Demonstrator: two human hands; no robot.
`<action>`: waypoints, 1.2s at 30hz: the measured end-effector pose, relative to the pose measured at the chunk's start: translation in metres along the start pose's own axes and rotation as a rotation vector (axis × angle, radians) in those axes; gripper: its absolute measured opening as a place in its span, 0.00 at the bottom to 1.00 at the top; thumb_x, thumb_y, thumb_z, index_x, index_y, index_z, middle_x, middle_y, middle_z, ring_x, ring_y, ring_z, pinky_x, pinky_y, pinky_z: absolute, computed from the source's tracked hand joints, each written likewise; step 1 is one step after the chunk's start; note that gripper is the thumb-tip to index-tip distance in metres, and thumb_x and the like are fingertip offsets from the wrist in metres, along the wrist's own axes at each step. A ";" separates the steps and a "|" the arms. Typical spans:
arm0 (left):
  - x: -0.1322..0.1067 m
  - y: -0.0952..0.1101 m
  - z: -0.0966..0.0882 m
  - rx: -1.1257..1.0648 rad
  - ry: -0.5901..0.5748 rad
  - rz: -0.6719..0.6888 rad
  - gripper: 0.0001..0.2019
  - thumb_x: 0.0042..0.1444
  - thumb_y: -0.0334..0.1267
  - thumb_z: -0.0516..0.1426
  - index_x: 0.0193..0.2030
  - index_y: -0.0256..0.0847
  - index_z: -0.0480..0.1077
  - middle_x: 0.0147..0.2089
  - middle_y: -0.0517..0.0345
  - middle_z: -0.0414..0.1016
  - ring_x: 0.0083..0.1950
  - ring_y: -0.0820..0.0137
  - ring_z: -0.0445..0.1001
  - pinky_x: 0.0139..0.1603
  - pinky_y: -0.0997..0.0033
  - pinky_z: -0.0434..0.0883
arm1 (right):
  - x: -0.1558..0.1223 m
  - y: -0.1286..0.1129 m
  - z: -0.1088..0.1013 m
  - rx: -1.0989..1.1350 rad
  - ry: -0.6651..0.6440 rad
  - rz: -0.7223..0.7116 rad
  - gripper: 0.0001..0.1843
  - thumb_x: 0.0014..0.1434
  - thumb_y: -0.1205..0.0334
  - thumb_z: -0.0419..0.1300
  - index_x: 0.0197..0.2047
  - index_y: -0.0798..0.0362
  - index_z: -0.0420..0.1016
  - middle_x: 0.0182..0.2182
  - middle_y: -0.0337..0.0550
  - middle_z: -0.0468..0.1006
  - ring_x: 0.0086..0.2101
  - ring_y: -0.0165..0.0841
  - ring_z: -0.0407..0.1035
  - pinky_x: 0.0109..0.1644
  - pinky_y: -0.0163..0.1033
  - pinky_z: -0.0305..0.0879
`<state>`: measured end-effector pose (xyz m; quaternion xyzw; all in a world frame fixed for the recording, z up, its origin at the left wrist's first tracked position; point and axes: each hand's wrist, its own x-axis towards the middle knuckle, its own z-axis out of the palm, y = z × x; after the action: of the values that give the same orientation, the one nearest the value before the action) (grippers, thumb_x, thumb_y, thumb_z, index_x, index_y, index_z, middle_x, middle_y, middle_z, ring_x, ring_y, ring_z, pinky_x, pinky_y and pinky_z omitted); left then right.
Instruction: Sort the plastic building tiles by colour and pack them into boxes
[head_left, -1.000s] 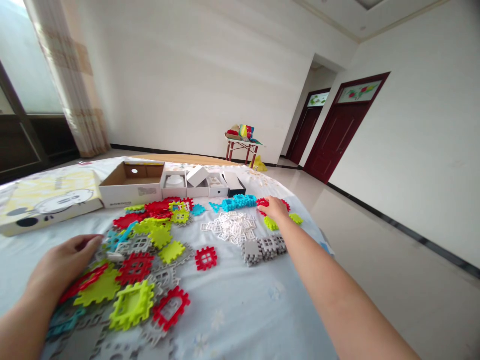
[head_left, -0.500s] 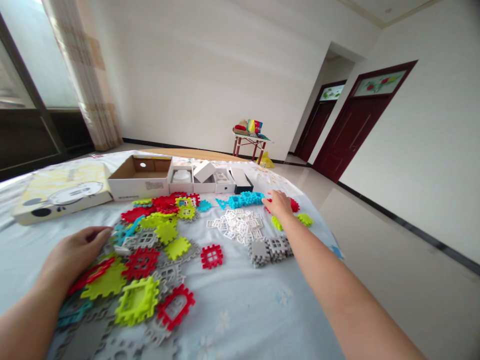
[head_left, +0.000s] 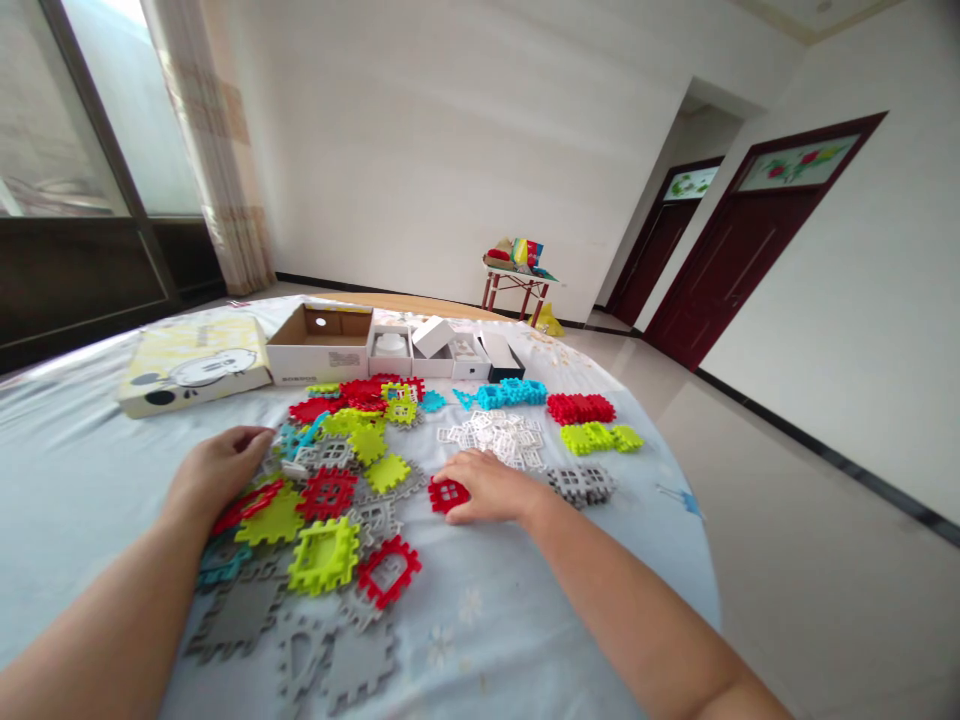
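My right hand [head_left: 491, 486] lies over a small red square waffle tile [head_left: 448, 493] on the pale blue cloth, fingers curled onto it. My left hand [head_left: 217, 468] rests, fingers bent, on the edge of a loose heap of red, lime, grey and teal tiles [head_left: 330, 500], touching a red frame piece [head_left: 247, 503]. Sorted stacks lie farther out: white tiles [head_left: 499, 440], grey tiles [head_left: 581, 483], lime tiles [head_left: 596, 437], red tiles [head_left: 581, 408] and blue tiles [head_left: 510, 393].
An open cardboard box [head_left: 319, 345], small white boxes [head_left: 420, 350] and a yellow flat box [head_left: 195, 365] line the table's far side. The table edge [head_left: 697, 560] drops to a tiled floor on the right. A small red-legged table [head_left: 517, 285] stands by the far wall.
My right hand has drawn back from the far red stack to the single red tile near the middle. The view has shifted right. My left hand stays on the heap.
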<state>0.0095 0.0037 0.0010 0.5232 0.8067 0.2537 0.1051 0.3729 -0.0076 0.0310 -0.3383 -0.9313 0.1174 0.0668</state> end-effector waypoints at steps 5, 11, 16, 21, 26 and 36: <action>-0.001 0.002 0.001 -0.016 -0.005 -0.010 0.24 0.52 0.54 0.47 0.46 0.42 0.72 0.38 0.51 0.76 0.37 0.64 0.71 0.33 0.71 0.64 | -0.002 -0.004 -0.012 0.034 -0.046 -0.047 0.18 0.50 0.57 0.60 0.46 0.52 0.73 0.41 0.45 0.76 0.43 0.37 0.68 0.49 0.39 0.61; -0.001 0.002 0.001 -0.012 0.004 -0.002 0.23 0.53 0.53 0.47 0.47 0.42 0.71 0.41 0.49 0.75 0.40 0.62 0.71 0.35 0.70 0.64 | 0.005 -0.004 -0.023 0.257 -0.062 0.048 0.15 0.56 0.59 0.54 0.46 0.50 0.74 0.41 0.39 0.77 0.40 0.31 0.70 0.44 0.33 0.63; -0.001 0.000 0.001 -0.019 -0.008 -0.003 0.24 0.53 0.53 0.46 0.47 0.41 0.71 0.41 0.49 0.75 0.39 0.63 0.71 0.35 0.71 0.64 | 0.019 0.011 -0.018 0.175 0.270 0.229 0.15 0.58 0.62 0.51 0.46 0.52 0.73 0.43 0.43 0.76 0.43 0.33 0.69 0.48 0.36 0.61; -0.001 0.001 0.000 -0.032 -0.016 -0.007 0.24 0.53 0.53 0.46 0.48 0.41 0.71 0.41 0.49 0.75 0.40 0.63 0.71 0.35 0.71 0.64 | 0.022 0.016 -0.015 0.001 0.354 0.304 0.17 0.56 0.59 0.54 0.48 0.54 0.71 0.43 0.47 0.75 0.44 0.35 0.68 0.49 0.38 0.61; 0.000 0.002 0.000 -0.021 -0.013 0.008 0.25 0.53 0.54 0.46 0.47 0.41 0.71 0.41 0.48 0.75 0.40 0.62 0.71 0.35 0.70 0.64 | 0.023 0.010 -0.009 -0.125 0.218 0.338 0.23 0.48 0.51 0.61 0.47 0.53 0.71 0.41 0.49 0.75 0.44 0.40 0.67 0.48 0.41 0.60; 0.015 -0.012 0.004 0.040 -0.050 0.014 0.27 0.51 0.57 0.45 0.50 0.43 0.70 0.42 0.48 0.75 0.39 0.60 0.72 0.36 0.68 0.67 | 0.021 0.013 -0.013 -0.098 0.235 0.331 0.22 0.43 0.56 0.64 0.44 0.50 0.71 0.40 0.42 0.74 0.43 0.37 0.66 0.46 0.38 0.60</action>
<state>-0.0047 0.0141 -0.0074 0.5370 0.8051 0.2250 0.1130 0.3673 0.0178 0.0410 -0.5010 -0.8534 0.0409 0.1381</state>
